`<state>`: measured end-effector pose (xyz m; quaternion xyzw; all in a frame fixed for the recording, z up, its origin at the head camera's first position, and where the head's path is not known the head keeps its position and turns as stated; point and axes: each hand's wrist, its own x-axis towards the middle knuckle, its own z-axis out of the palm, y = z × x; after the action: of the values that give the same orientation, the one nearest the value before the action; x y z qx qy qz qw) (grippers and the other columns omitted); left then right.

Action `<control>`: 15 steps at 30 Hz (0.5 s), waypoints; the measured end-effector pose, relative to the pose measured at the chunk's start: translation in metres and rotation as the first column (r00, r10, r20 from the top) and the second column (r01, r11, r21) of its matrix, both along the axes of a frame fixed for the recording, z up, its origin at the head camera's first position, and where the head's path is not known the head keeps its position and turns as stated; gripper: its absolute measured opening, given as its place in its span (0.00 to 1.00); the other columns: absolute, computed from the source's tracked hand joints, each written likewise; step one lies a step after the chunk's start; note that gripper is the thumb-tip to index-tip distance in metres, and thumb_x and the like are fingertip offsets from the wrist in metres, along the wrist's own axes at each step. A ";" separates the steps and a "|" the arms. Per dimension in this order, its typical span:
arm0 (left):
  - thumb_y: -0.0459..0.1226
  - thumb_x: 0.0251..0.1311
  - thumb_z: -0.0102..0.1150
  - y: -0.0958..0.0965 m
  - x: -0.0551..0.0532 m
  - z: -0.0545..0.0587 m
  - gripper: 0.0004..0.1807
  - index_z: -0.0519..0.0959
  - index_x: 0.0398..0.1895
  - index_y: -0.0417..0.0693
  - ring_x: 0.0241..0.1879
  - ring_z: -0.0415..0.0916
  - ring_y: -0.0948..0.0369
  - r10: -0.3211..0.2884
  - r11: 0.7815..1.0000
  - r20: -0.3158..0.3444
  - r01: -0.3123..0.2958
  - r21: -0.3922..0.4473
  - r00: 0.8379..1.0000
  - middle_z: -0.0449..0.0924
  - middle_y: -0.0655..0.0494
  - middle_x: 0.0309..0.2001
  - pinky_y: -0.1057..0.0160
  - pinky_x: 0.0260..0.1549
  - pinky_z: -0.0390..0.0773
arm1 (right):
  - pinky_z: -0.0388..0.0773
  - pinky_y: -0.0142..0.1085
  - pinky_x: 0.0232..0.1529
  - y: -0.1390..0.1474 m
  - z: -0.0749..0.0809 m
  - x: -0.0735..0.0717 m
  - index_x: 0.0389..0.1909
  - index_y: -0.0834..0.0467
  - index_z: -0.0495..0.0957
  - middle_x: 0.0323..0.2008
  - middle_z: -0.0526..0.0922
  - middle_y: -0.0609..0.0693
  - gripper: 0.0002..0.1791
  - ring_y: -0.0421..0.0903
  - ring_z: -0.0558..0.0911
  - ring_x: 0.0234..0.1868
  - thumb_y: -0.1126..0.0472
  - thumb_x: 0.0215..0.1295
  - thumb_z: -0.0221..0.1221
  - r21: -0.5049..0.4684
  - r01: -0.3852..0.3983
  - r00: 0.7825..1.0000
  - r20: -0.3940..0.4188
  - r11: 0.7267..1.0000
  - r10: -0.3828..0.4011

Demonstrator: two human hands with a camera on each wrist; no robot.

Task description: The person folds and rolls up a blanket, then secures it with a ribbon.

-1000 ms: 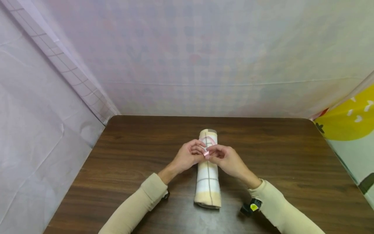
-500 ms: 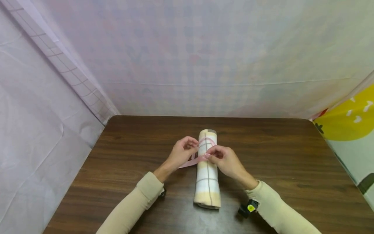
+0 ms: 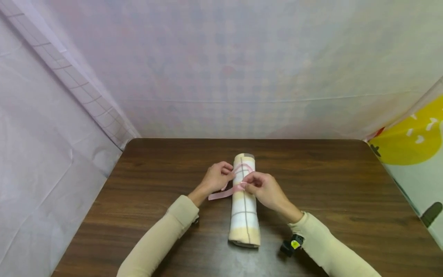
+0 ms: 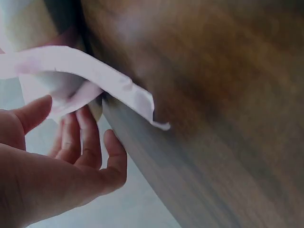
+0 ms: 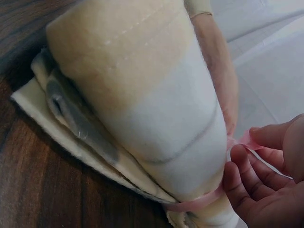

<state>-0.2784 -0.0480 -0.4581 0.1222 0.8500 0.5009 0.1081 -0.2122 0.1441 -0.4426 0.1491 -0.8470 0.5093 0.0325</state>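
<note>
A rolled-up plaid cloth (image 3: 244, 217), cream and white with grey lines, lies lengthwise on the table. A pink ribbon (image 3: 220, 195) goes around the roll, and one tail of it sticks out to the left. My right hand (image 3: 265, 189) pinches the ribbon between thumb and fingers over the top of the roll; the right wrist view shows the band (image 5: 202, 202) circling the cloth. Beside the roll's left side is my left hand (image 3: 215, 177), thumb apart from loosely bent fingers. In the left wrist view, its fingertips are right at a ribbon loop (image 4: 85, 92), below the loose tail.
The dark wood table (image 3: 155, 161) has a hanging pale checked cloth (image 3: 221, 77) behind it and a white sheet (image 3: 45, 173) on the left. A yellow-patterned cloth (image 3: 412, 146) hangs at the right. Wrist cameras sit under both sleeves, the right one (image 3: 292, 245) near the table.
Both hands were together at the ribbon over the roll. My left hand has let go there and moved left; the ribbon tail now lies out to the left. The right hand keeps its pinch.
</note>
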 end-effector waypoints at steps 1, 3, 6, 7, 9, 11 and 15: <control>0.39 0.65 0.63 -0.002 0.000 0.001 0.12 0.81 0.48 0.43 0.25 0.79 0.63 0.000 1.000 -0.009 0.000 -0.015 1.000 0.86 0.49 0.42 0.67 0.29 0.79 | 0.78 0.31 0.29 0.000 0.000 0.000 0.33 0.60 0.82 0.27 0.84 0.50 0.03 0.40 0.80 0.27 0.64 0.62 0.67 -0.001 -0.005 1.000 -0.002 1.000 0.005; 0.39 0.64 0.63 -0.007 0.000 0.003 0.09 0.84 0.42 0.44 0.21 0.76 0.64 -0.010 0.999 -0.027 0.009 -0.051 1.000 0.87 0.50 0.37 0.69 0.25 0.76 | 0.78 0.32 0.28 -0.001 0.000 -0.001 0.32 0.60 0.83 0.27 0.84 0.49 0.04 0.40 0.81 0.27 0.64 0.61 0.67 -0.002 -0.013 1.000 -0.003 1.000 0.013; 0.38 0.63 0.64 -0.015 0.003 0.008 0.07 0.86 0.38 0.45 0.27 0.77 0.65 -0.037 0.994 -0.055 0.031 -0.106 0.998 0.86 0.53 0.35 0.68 0.28 0.76 | 0.79 0.32 0.28 -0.002 0.000 -0.001 0.32 0.60 0.83 0.27 0.85 0.49 0.03 0.40 0.82 0.27 0.65 0.61 0.68 0.001 -0.021 1.000 -0.015 1.000 0.021; 0.38 0.62 0.64 -0.019 0.005 0.010 0.06 0.86 0.38 0.45 0.30 0.78 0.65 -0.044 0.992 -0.068 0.035 -0.120 0.997 0.86 0.53 0.34 0.68 0.31 0.76 | 0.79 0.32 0.28 -0.002 0.000 -0.001 0.32 0.60 0.83 0.26 0.85 0.50 0.03 0.40 0.82 0.27 0.65 0.60 0.68 0.002 -0.023 1.000 -0.020 1.000 0.023; 0.37 0.62 0.64 -0.025 0.008 0.013 0.06 0.86 0.37 0.44 0.32 0.78 0.64 -0.058 0.990 -0.071 0.048 -0.133 0.996 0.86 0.54 0.33 0.67 0.32 0.76 | 0.79 0.32 0.28 -0.002 -0.001 -0.001 0.32 0.60 0.83 0.26 0.85 0.49 0.03 0.40 0.82 0.27 0.65 0.60 0.68 0.010 -0.016 1.000 -0.025 1.000 0.017; 0.37 0.63 0.63 -0.031 0.012 0.015 0.07 0.86 0.36 0.43 0.31 0.77 0.63 -0.075 0.989 -0.061 0.067 -0.134 0.995 0.86 0.53 0.32 0.67 0.30 0.75 | 0.79 0.31 0.28 -0.002 0.000 -0.001 0.31 0.60 0.83 0.26 0.85 0.49 0.03 0.40 0.82 0.27 0.65 0.60 0.68 0.019 -0.006 1.000 -0.028 1.000 0.006; 0.36 0.65 0.61 -0.042 0.022 0.016 0.08 0.86 0.35 0.40 0.23 0.73 0.65 -0.133 0.983 -0.034 0.127 -0.133 0.991 0.85 0.53 0.27 0.69 0.22 0.70 | 0.80 0.31 0.28 -0.001 0.001 -0.001 0.32 0.59 0.83 0.27 0.85 0.49 0.03 0.40 0.82 0.27 0.65 0.60 0.68 0.037 0.013 0.999 -0.044 0.999 -0.011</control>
<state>-0.2562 -0.0901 -0.4419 0.1807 0.8733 0.4332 0.1304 -0.2132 0.1429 -0.4412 0.1559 -0.8564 0.4896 0.0514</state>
